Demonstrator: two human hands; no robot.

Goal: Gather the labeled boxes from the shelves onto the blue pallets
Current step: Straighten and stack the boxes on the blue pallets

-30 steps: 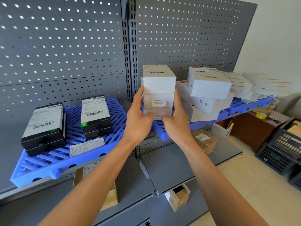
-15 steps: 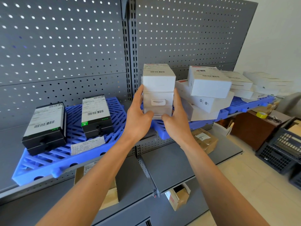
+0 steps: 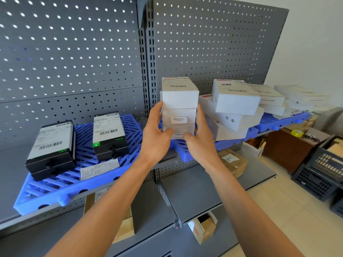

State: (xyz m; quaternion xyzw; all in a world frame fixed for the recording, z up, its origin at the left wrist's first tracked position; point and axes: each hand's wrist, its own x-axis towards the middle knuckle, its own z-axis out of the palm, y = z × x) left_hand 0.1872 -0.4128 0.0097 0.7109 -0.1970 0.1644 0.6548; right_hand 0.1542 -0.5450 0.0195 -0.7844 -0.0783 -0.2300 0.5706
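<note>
- Left hand (image 3: 156,134) and right hand (image 3: 199,140): clamped on opposite sides of the white stack (image 3: 179,106).
- Stack: on the right pallet (image 3: 187,154), left of the tilted white boxes (image 3: 233,106).

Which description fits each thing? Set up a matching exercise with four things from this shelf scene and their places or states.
Things:
1. stack of white boxes
2. black boxes
3. yellow tape roll
4. loose paper slip

Descriptions:
A. on the brown cabinet at the right
B. lying flat at the left blue pallet's front
C. held between both hands, left hand and right hand
D. standing on the left blue pallet

Pairs: 1-C, 2-D, 3-A, 4-B
</note>
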